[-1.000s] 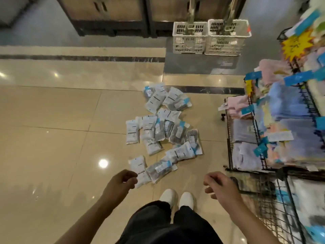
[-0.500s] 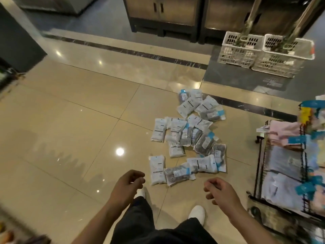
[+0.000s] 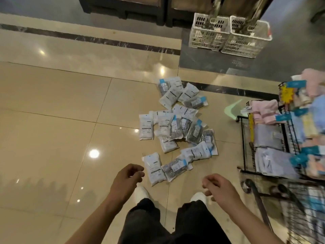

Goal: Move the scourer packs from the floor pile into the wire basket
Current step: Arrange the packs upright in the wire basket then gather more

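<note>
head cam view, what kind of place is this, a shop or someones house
Most likely a shop floor, probably a homeware store. A black wire display rack holds folded cloths with blue price tags and a yellow starburst sale sign, sealed retail packs lie on polished tiles, and white plastic baskets stand beyond.

Glossy floor tiles (image 3: 52, 106) (plastic packs (image 3: 177, 124))

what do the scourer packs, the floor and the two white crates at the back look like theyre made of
Grey-and-white scourer packs: thin glossy plastic film, crinkled, contents showing through. Beige floor: polished glazed tile or stone, mirroring ceiling lights. White slotted crates: probably rigid moulded plastic.
</note>
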